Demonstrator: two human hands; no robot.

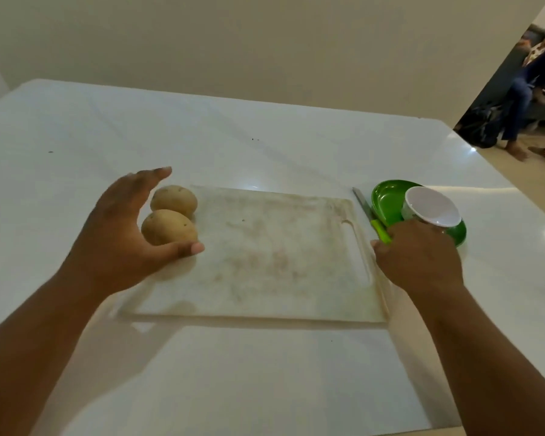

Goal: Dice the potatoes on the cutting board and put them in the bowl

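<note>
White plastic cutting board [274,247] lies bare at centre of the pale surface [107,127]; nothing cut yet, so I judge this the opening step: fetch potato and knife.

Two whole potatoes sit just off the board's 9 o'clock edge, touching each other: near potato [167,227], far potato [174,199].

Left hand [120,234] comes in from 7 o'clock, cupped round the near potato. Fingers spread wide apart, thumb tip low beside the potato at its 5 o'clock, index reaching past the far one. Not yet closed on it; contact uncertain.

Right hand [419,259] comes in from 5 o'clock, knuckles up, over the green handle of the knife [370,215] lying along the board's 3 o'clock edge, blade pointing to 11. Fingers are curled under the hand and hidden; I cannot tell whether they grip the handle.

White bowl [431,207] sits tilted on a green plate [390,199], just beyond the knife.

Next move, by my reading: close left fingers on the near potato, bring it onto the board, lift the knife.
</note>
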